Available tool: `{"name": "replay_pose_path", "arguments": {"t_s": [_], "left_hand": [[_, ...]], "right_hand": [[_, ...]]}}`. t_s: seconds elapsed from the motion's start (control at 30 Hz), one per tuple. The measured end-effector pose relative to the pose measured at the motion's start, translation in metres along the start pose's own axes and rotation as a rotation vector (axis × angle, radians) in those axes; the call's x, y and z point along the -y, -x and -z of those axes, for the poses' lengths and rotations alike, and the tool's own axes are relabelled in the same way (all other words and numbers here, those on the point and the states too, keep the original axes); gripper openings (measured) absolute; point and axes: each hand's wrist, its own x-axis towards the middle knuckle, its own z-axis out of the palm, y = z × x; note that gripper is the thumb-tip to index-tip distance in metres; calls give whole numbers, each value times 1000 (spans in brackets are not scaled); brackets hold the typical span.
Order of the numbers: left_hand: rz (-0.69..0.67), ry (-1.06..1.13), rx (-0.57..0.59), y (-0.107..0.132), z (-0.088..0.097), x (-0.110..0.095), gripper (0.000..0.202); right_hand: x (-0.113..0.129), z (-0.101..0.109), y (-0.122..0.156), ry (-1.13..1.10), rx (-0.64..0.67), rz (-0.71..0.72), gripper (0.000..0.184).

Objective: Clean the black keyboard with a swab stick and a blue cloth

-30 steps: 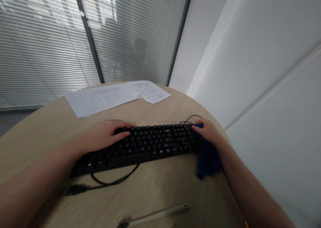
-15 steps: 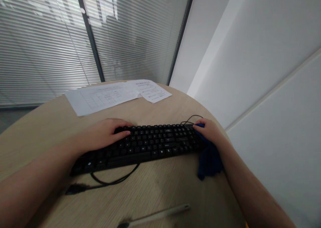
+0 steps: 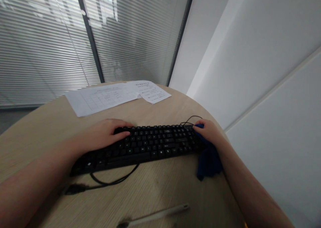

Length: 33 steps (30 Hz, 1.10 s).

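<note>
A black computer keyboard (image 3: 150,144) lies at a slant on the light wooden table. My left hand (image 3: 105,134) grips its left part, thumb over the keys and fingers along the far edge; some fingertips are hidden. At the right end, my right hand (image 3: 207,129) is closed on a dark blue cloth (image 3: 210,161). A bit of the cloth pokes up by the thumb, and the rest hangs down past the keyboard onto the table. The cloth touches the keyboard's right end.
Printed paper sheets (image 3: 107,97) lie toward the table's far edge. The keyboard's black cable (image 3: 117,180) curls in front, its plug (image 3: 75,189) at left. A light-handled brush (image 3: 157,215) with a dark head lies nearest me. A white wall (image 3: 265,97) borders the right side; blinds (image 3: 45,54) stand behind.
Almost nothing differs. The hanging part of the blue cloth has shifted very slightly left; both hands keep their places on the keyboard and cloth.
</note>
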Motion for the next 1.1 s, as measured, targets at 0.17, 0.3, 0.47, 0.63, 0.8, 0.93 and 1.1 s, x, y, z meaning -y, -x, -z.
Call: {"name": "replay_pose_path", "arguments": {"t_s": [0.17, 0.3, 0.47, 0.63, 0.8, 0.93, 1.1], "left_hand": [[3, 7, 0, 1, 1, -4, 43], [-9, 5, 5, 1, 1, -4, 43], [-15, -1, 12, 1, -1, 2, 43], [2, -9, 15, 0, 0, 1, 44], [9, -8, 19, 0, 1, -1, 43], [7, -26, 36, 0, 0, 1, 46], [5, -34, 30, 0, 0, 0, 46]], "right_hand": [[-4, 6, 4, -43, 41, 56, 16], [-7, 8, 4, -46, 92, 102, 13], [0, 0, 1, 36, 4, 13, 17], [3, 5, 3, 41, -48, -9, 18], [-8, 24, 7, -197, -169, -178, 26], [-13, 31, 10, -521, 32, -302, 31], [-18, 20, 5, -449, 169, -228, 27]]}}
